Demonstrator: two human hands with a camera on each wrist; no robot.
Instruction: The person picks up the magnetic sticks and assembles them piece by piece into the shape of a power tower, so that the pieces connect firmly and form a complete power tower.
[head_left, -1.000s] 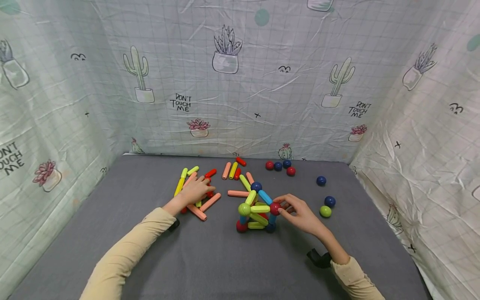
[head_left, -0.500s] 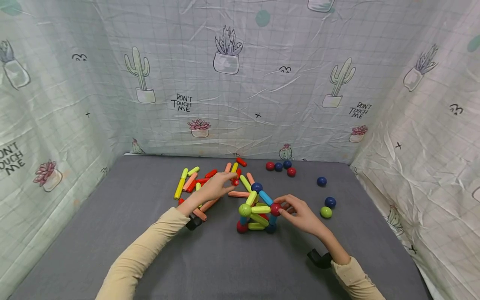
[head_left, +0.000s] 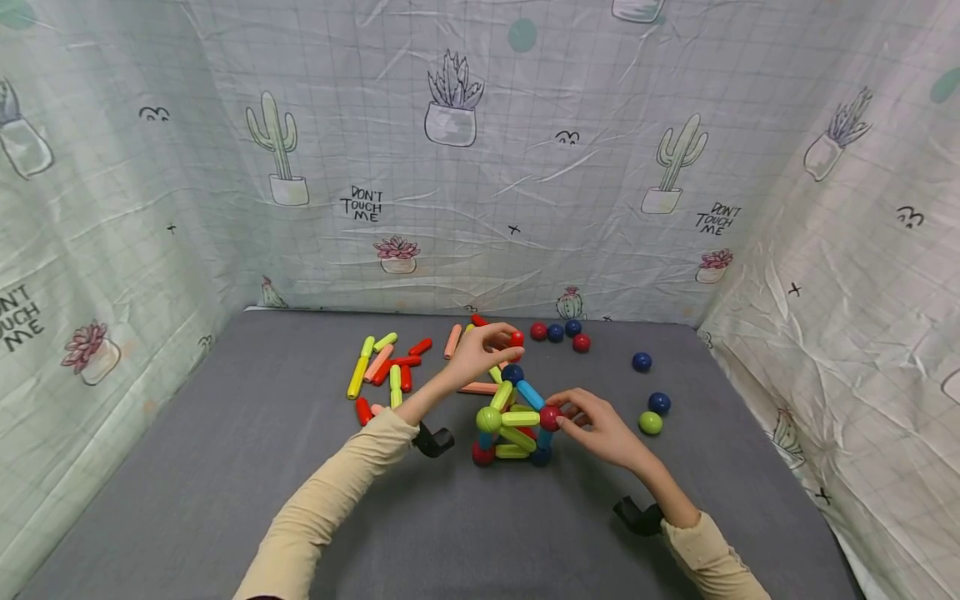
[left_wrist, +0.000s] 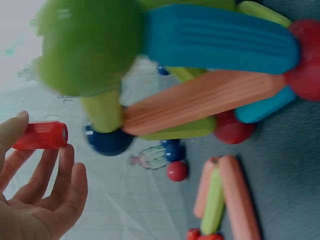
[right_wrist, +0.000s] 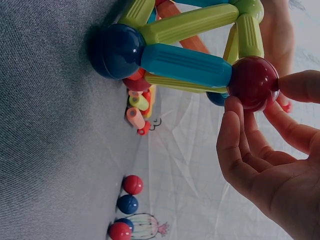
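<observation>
A frame of coloured rods and balls stands on the grey table, with a green ball [head_left: 489, 419], a dark blue ball [head_left: 513, 374] and a dark red ball [head_left: 551, 417] at its upper corners. Blue rods [right_wrist: 185, 65] and green rods [head_left: 521, 418] join the balls. My left hand [head_left: 480, 354] pinches a short red rod [left_wrist: 42, 135] between thumb and fingers, just above the dark blue ball and apart from it. With thumb and fingertips, my right hand [head_left: 600, 429] holds the dark red ball at the frame's right corner.
Loose rods lie left of and behind the frame, among them a yellow rod [head_left: 357, 378] and an orange rod [head_left: 452, 342]. Several red and blue balls [head_left: 555, 332] sit at the back. A loose green ball [head_left: 651, 422] is at the right. A patterned cloth [head_left: 480, 192] hangs behind.
My left hand has moved right from the rod pile to above the dark blue ball, now carrying a short red rod. My right hand has stayed on the dark red ball.
</observation>
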